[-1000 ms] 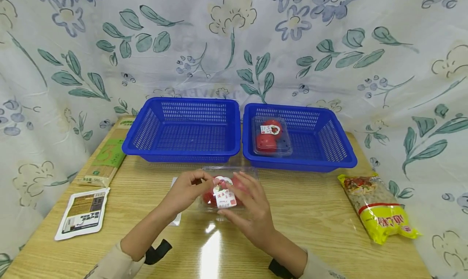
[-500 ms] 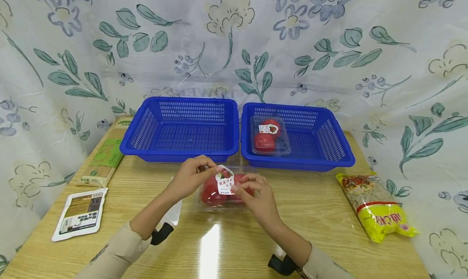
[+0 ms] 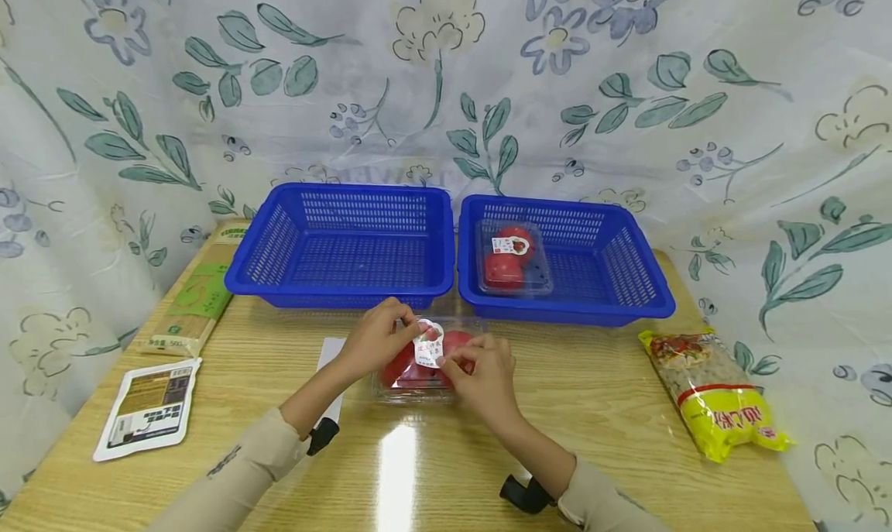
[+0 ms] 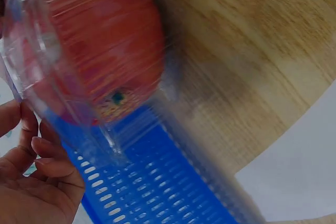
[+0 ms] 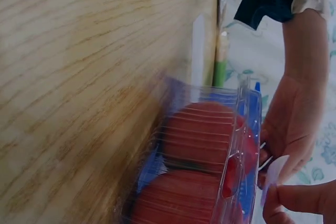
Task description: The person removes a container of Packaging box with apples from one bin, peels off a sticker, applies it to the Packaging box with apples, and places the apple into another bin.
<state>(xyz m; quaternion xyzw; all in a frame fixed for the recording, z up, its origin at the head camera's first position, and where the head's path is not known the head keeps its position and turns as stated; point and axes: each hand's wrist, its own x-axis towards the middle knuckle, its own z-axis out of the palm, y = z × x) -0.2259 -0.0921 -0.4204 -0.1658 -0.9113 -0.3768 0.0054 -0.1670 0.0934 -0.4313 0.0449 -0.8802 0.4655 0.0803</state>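
A white label (image 3: pixel 428 348) with red print and a fruit picture is pinched between both hands, just over a clear plastic clamshell box (image 3: pixel 397 396). My left hand (image 3: pixel 379 340) holds its upper left edge, and my right hand (image 3: pixel 486 377) pinches its lower right corner. Red apples (image 3: pixel 396 367) lie inside the box, partly hidden by the label and fingers. In the right wrist view the label (image 5: pixel 273 177) stands at the lid side, its edge curving away from the plastic. Whether any of it touches the lid, I cannot tell.
Behind stand two blue baskets; the left one (image 3: pixel 341 290) holds nothing visible, the right one (image 3: pixel 571 309) a labelled apple box (image 3: pixel 516 261). A noodle pack (image 3: pixel 195 300), a white-edged pouch (image 3: pixel 149 408) and a paper sheet (image 3: pixel 331 351) lie left. A yellow bag (image 3: pixel 718 396) lies right.
The label has shifted up and away from me over the box. My right hand's spread fingers have drawn in to pinch its lower corner; my left hand keeps the upper edge.
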